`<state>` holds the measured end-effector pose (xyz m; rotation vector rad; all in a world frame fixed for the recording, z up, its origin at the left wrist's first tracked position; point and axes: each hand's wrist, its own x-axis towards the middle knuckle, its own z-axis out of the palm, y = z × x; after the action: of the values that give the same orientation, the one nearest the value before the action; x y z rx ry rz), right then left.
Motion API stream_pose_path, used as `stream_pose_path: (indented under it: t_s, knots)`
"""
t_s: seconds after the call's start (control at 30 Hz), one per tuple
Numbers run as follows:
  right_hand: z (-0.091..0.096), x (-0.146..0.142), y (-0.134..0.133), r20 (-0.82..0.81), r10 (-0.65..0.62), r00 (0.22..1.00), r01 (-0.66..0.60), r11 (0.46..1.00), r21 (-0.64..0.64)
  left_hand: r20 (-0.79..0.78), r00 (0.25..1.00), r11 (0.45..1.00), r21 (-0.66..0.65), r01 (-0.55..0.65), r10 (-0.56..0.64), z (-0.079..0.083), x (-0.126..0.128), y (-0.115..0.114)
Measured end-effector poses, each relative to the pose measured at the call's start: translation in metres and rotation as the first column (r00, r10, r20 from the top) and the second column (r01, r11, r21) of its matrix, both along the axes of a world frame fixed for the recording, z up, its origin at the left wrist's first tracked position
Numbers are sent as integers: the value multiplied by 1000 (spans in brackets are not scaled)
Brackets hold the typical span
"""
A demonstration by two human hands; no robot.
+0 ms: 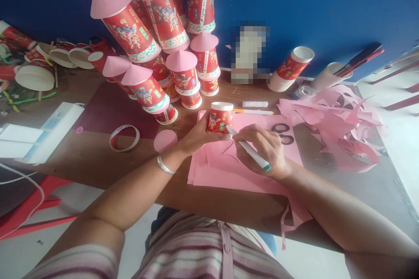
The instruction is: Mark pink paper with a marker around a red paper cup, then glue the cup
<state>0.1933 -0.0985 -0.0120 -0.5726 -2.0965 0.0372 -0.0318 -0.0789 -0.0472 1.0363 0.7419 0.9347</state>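
My left hand (198, 136) is closed around a red patterned paper cup (220, 120) with a white rim, held upright over a stack of pink paper (222, 174). In my right hand (263, 148) is a white marker with a green end (253, 154). Its tip points at the lower part of the cup; whether it touches cannot be made out. Under my right hand, beside it on the paper, lie scissors (283, 134), their dark handles showing. A pink paper disc (165, 141) and a cut paper ring (124, 138) lie left of my left hand.
Red cups with pink cone tops (137, 30) stand stacked at the back left. Pink paper scraps (347, 126) heap at the right. Behind are an orange marker (255, 112), a glue stick (255, 104), a tape roll (306, 91), stacked cups (291, 67) and a pen cup (330, 76).
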Motion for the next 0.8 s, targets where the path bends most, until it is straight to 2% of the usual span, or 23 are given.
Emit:
stream_pose_path:
  t_s: [0.3, 0.5, 0.8]
  knots:
    - [0, 0, 0, -10, -47, 999, 48, 999, 23, -24, 1000, 999, 41, 6, -5, -2, -1, 1]
    - [0, -1, 0, -4, -29, 1000, 29, 999, 18, -8, 1000, 1000, 14, -2, 2, -7, -2, -1]
    - [-1, 0, -1, 1, -7, 1000, 7, 1000, 6, -27, 1000, 1000, -1, -8, 8, -6, -2, 0]
